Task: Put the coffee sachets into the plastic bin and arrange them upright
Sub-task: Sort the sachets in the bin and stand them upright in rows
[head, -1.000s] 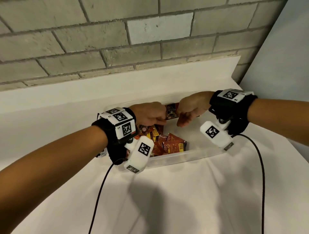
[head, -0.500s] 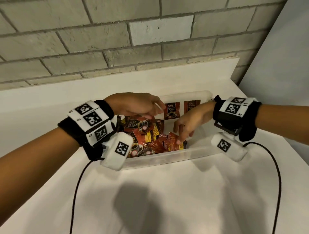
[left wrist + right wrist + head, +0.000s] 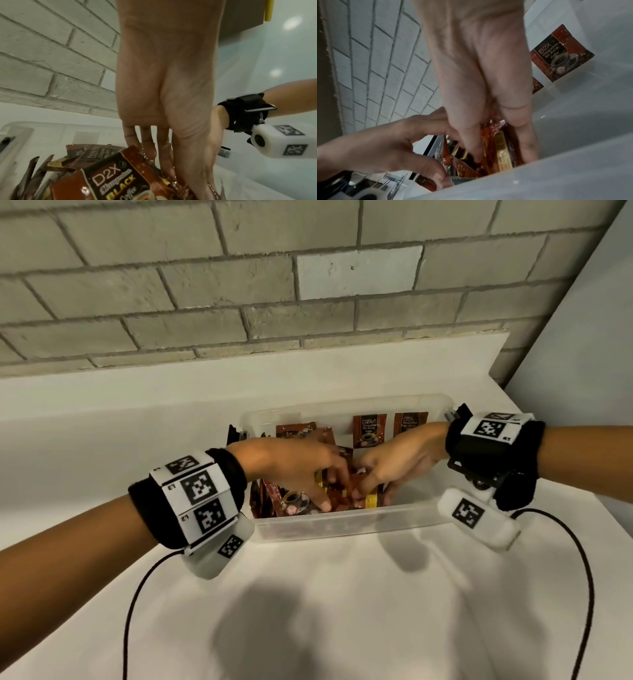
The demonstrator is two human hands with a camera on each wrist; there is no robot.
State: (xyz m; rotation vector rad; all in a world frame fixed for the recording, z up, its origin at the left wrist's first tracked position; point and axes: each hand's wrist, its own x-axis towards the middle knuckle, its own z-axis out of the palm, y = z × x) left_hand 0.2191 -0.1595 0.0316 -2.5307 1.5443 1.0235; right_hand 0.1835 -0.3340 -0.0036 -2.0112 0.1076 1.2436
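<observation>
A clear plastic bin stands on the white counter and holds a loose pile of red-brown coffee sachets. Two sachets stand upright against its far wall; one of them shows in the right wrist view. My left hand reaches down into the pile, fingers behind a "D2X Black Coffee" sachet and thumb in front. My right hand meets it from the right. Its finger and thumb straddle a bunch of sachets standing on edge near the front wall.
A grey brick wall rises behind the counter, and a plain wall closes the right side. Black cables trail from both wrist cameras across the counter in front. A small dark object sits at the bin's far left corner.
Both hands have left the far wall, where a sachet now stands upright, and have come down together into the pile by the bin's front wall.
</observation>
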